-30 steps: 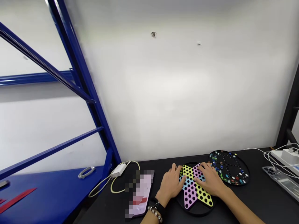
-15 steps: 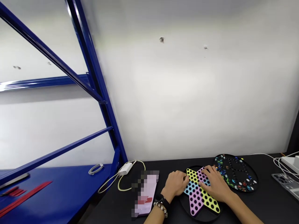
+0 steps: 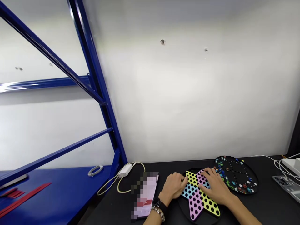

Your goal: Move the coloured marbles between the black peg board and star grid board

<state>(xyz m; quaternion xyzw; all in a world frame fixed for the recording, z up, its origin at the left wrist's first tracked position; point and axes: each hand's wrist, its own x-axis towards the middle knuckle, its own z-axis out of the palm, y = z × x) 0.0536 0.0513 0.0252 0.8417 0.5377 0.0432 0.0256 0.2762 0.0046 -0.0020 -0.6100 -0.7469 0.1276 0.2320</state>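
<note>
Around the star-shaped checkers board, a black tabletop is stretching out, with the board's yellow, pink and blue arms, all dotted with black holes, lying on a round black base. The left hand is resting at the board's left edge, its fingers curled and touching the yellow and blue arms; whether it is gripping, I cannot tell. Well apart from it, the right hand is lying across the board's upper right, fingers spread and not clamping. A black watch and a beaded bracelet are circling the left wrist.

Just beyond the board to the right, a black oval tray is holding many glass marbles. Farther right, a white power strip and a clear plastic case are sitting among white cables. Left of the board, a pixelated phone is lying beside a white charger. Farther left, a blue steel shelf is carrying red strips, while a white wall is rising behind the board.
</note>
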